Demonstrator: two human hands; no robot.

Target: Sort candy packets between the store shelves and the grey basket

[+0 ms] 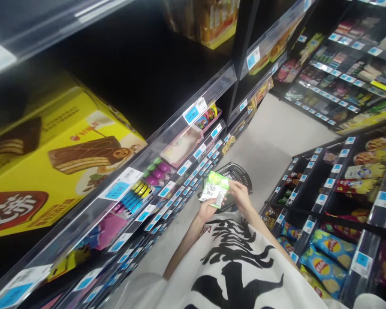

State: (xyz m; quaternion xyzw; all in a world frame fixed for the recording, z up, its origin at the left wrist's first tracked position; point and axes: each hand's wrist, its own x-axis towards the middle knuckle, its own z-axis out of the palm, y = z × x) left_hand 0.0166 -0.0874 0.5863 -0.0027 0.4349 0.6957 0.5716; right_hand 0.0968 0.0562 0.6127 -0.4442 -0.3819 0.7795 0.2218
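Observation:
A small green and white snack packet (216, 189) is held up in front of my body, its printed side with a barcode-like patch facing me. My left hand (208, 208) grips its lower edge, fingers wrapped round behind it. At the packet's right edge, my right hand (239, 193) pinches it between thumb and fingers. Below both hands a black shopping basket (242, 171) with a perforated rim is on the floor, partly covered by the packet and my hands.
On the left, a close shelf carries a large yellow cake box (67, 167) and price tags (120, 186). Chip bags (324, 262) fill shelves on the right. The grey floor (270, 124) runs ahead to another stocked shelf (347, 68).

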